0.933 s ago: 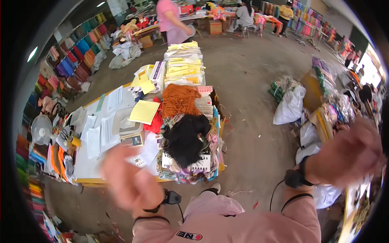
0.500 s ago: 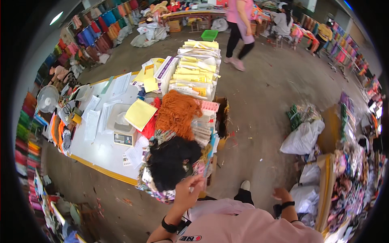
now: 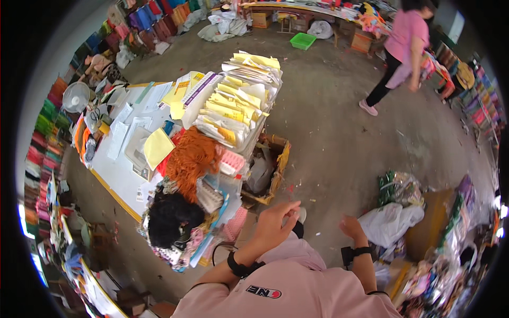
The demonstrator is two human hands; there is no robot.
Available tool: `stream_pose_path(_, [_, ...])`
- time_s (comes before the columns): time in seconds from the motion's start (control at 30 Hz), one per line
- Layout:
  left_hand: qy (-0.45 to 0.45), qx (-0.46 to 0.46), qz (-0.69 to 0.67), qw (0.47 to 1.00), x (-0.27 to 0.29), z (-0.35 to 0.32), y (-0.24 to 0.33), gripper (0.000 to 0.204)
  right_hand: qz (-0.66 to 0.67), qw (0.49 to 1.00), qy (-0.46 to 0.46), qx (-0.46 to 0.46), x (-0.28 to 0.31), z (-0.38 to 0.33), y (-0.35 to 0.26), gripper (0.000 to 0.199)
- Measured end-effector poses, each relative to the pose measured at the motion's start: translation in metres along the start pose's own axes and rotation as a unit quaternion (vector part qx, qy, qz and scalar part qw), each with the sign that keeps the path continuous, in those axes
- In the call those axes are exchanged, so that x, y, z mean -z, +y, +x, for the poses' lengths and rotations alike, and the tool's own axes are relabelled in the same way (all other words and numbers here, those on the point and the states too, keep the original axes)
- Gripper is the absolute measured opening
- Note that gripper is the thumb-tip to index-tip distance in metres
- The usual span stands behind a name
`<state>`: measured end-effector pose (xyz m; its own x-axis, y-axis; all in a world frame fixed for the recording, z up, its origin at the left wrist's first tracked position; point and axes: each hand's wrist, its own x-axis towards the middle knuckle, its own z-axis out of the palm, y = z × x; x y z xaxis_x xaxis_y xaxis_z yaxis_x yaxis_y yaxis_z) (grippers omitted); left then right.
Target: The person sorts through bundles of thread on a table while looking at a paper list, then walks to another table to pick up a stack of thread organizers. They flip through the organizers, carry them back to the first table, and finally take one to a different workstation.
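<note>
My left hand (image 3: 274,224) is raised in front of my chest, fingers loosely spread, holding nothing. It hovers just right of the table's near end, beside a pink basket (image 3: 236,223) and a black fluffy bundle (image 3: 170,218). My right hand (image 3: 351,228) sits lower near my body, fingers curled, with nothing visible in it. Both wrists wear black bands. An orange fringed bundle (image 3: 192,159) lies further up the table (image 3: 121,177).
Stacks of yellow and white paper packs (image 3: 238,103) cover the table's far end. A cardboard box (image 3: 271,169) stands beside the table. White plastic bags (image 3: 389,222) lie on the floor at right. A person in pink (image 3: 400,50) walks at the back. Shelves of coloured goods line the left.
The view has swung left, putting the table at centre left. Both hands dropped from a raised spread to near my chest. The person in pink walked to the right.
</note>
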<state>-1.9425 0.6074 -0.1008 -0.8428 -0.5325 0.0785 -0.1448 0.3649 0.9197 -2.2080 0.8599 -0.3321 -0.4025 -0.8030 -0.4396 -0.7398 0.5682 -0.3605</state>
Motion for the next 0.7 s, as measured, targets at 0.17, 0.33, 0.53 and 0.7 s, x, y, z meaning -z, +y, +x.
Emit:
stream_pose_path(0.17, [0.07,-0.02,-0.014,0.997,-0.027,0.127,-0.009,0.038,-0.021,0.996,0.065,0.05,0.045,0.093,0.083,0.029])
stream_pose_path(0.33, [0.133,-0.055,0.001,0.99,-0.024,0.293,-0.007,0.04,-0.012,0.988,-0.086,-0.125,0.088,0.148,0.207,0.029])
stream_pose_path(0.53, [0.191,-0.053,0.044,0.979,-0.011,0.438,-0.016,0.043,-0.012,0.985,-0.113,-0.127,0.172,0.238,0.277,0.035])
stream_pose_path(0.7, [0.297,0.003,0.054,0.953,-0.012,0.544,-0.041,0.042,-0.107,0.985,-0.134,-0.02,0.258,0.427,0.351,0.035])
